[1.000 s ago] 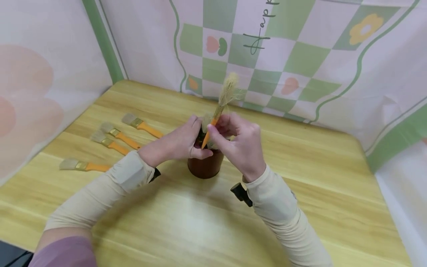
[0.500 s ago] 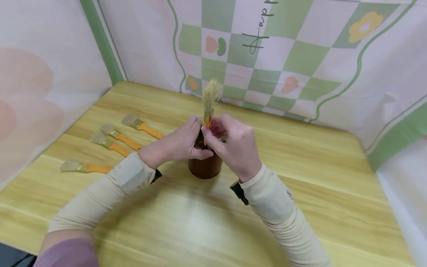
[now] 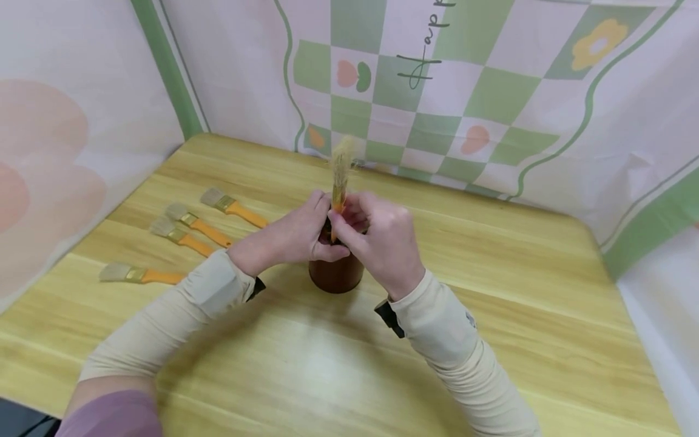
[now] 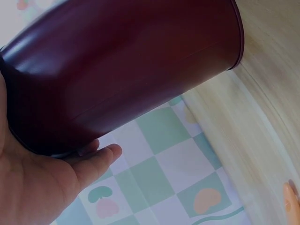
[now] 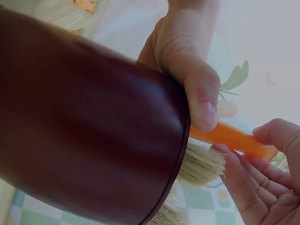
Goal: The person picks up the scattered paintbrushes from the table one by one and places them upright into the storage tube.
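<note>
A dark reddish-brown cylindrical pot (image 3: 335,274) stands upright on the table. My left hand (image 3: 295,233) grips its rim, with the thumb lying over the near edge in the right wrist view. Above the opening my right hand (image 3: 382,240) pinches the orange handle of a paintbrush (image 3: 340,173) between thumb and fingers. That brush points bristles up, its handle end reaching down at the pot's mouth. Other pale brush bristles (image 5: 201,164) stick out past the rim in the right wrist view. The inside of the pot is mostly hidden by the hands.
Several orange-handled paintbrushes lie flat to the left: one at the back (image 3: 232,207), two close together, and one (image 3: 142,274) nearest the left edge. A patterned cloth (image 3: 426,85) hangs behind the wooden table (image 3: 338,376).
The right hand has moved slightly left and down with the paintbrush, turning it from tilted to nearly upright over the pot. The left hand has stayed on the rim.
</note>
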A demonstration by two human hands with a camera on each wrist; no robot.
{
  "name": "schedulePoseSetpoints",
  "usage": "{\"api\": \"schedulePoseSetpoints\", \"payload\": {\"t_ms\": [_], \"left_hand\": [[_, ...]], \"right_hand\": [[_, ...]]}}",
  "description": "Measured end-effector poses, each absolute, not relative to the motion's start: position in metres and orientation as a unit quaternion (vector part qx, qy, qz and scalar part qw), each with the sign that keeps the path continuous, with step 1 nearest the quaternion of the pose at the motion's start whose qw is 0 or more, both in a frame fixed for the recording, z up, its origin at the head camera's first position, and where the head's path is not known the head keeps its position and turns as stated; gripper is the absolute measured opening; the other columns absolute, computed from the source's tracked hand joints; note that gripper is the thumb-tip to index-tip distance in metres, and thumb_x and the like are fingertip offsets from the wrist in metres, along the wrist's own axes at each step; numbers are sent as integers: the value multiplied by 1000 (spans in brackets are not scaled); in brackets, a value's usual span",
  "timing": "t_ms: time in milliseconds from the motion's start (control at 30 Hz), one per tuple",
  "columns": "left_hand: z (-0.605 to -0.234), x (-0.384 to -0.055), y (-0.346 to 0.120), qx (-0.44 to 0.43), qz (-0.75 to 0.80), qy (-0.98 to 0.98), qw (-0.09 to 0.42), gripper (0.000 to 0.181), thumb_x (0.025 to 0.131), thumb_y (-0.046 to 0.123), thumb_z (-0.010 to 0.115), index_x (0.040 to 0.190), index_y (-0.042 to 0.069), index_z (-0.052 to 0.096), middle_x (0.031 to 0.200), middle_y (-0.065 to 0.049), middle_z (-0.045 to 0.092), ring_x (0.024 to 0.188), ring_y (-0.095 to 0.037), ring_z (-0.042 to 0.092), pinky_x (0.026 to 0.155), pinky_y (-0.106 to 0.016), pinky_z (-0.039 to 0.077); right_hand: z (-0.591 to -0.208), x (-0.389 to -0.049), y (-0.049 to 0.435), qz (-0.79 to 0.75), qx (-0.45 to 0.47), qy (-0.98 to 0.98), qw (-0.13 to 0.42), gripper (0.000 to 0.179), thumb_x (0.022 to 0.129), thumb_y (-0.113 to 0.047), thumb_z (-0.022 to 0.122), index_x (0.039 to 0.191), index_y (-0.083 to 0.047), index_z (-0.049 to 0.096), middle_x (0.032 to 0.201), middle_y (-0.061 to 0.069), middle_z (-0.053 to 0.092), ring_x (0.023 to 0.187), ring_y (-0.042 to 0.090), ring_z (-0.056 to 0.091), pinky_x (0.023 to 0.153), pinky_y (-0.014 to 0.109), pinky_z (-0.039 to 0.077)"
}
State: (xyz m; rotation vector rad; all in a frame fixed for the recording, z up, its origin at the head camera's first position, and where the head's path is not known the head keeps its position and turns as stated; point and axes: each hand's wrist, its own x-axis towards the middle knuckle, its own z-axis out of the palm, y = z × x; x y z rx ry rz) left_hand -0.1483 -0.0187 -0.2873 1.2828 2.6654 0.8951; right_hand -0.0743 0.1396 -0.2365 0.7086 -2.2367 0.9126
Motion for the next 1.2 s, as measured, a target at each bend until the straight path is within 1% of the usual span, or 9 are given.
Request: {"api": "schedulePoseSetpoints", "payload": {"t_ms": [100, 200, 300, 533, 767, 867, 967, 1100, 1200], "left_hand": [[-286, -148, -19, 410, 291, 864, 35, 122, 60, 97, 23, 128, -3, 40, 108, -16, 41, 82, -22, 48, 75, -32, 46], [-286, -148, -18, 411, 293, 862, 39, 125, 59, 97, 23, 133, -3, 37, 110, -16, 41, 84, -22, 48, 77, -33, 46], [-286, -148, -18, 420, 292, 859, 27, 126, 61, 97, 23, 135, -4, 36, 110, -16, 42, 88, -23, 47, 81, -34, 47], [-288, -148, -18, 432, 294, 853, 3, 124, 64, 95, 24, 134, -6, 37, 109, -18, 44, 89, -24, 46, 81, -35, 47], [-288, -148, -19, 430, 288, 856, 6, 125, 64, 95, 22, 136, -6, 35, 111, -18, 44, 88, -23, 46, 80, -34, 47], [-288, -147, -18, 428, 283, 858, 12, 123, 63, 96, 20, 129, -5, 40, 108, -18, 44, 86, -23, 45, 77, -33, 46], [-288, -146, -17, 426, 279, 861, 20, 122, 61, 97, 19, 126, -4, 43, 107, -17, 44, 87, -23, 44, 78, -33, 46], [-288, -146, -17, 416, 278, 865, 29, 124, 59, 98, 18, 123, -5, 42, 107, -17, 43, 86, -23, 46, 80, -34, 47], [-287, -146, -18, 415, 281, 865, 25, 119, 60, 98, 19, 115, -5, 44, 105, -17, 41, 82, -22, 46, 77, -33, 47]], "right_hand": [[-237, -73, 140, 340, 258, -856, 293, 10, 82, -3, 70, 90, 3, 67, 74, 12, 70, 62, 17, 68, 59, 23, 55], [-237, -72, 141, 341, 247, -861, 286, 11, 83, -4, 70, 91, 3, 68, 75, 12, 70, 63, 18, 69, 60, 23, 56], [-236, -71, 141, 344, 239, -862, 287, 12, 83, -5, 70, 91, 3, 68, 75, 12, 71, 64, 18, 69, 61, 24, 56], [-237, -70, 141, 339, 228, -864, 295, 13, 83, -8, 73, 88, 2, 68, 73, 11, 70, 62, 18, 69, 60, 25, 56], [-235, -69, 139, 319, 217, -874, 295, 11, 82, -10, 74, 83, 0, 69, 71, 10, 70, 61, 18, 69, 59, 28, 56], [-233, -69, 140, 318, 203, -883, 280, 18, 80, -14, 77, 82, 2, 69, 72, 11, 70, 62, 19, 69, 60, 28, 56], [-230, -68, 142, 330, 190, -882, 276, 25, 76, -16, 81, 86, 4, 69, 72, 13, 70, 61, 20, 69, 59, 28, 56], [-229, -68, 145, 338, 190, -874, 295, 31, 73, -15, 84, 90, 7, 69, 71, 15, 69, 60, 22, 68, 58, 28, 56], [-231, -69, 145, 318, 200, -873, 310, 32, 73, -15, 83, 91, 7, 69, 72, 15, 69, 62, 21, 68, 58, 27, 56]]}}
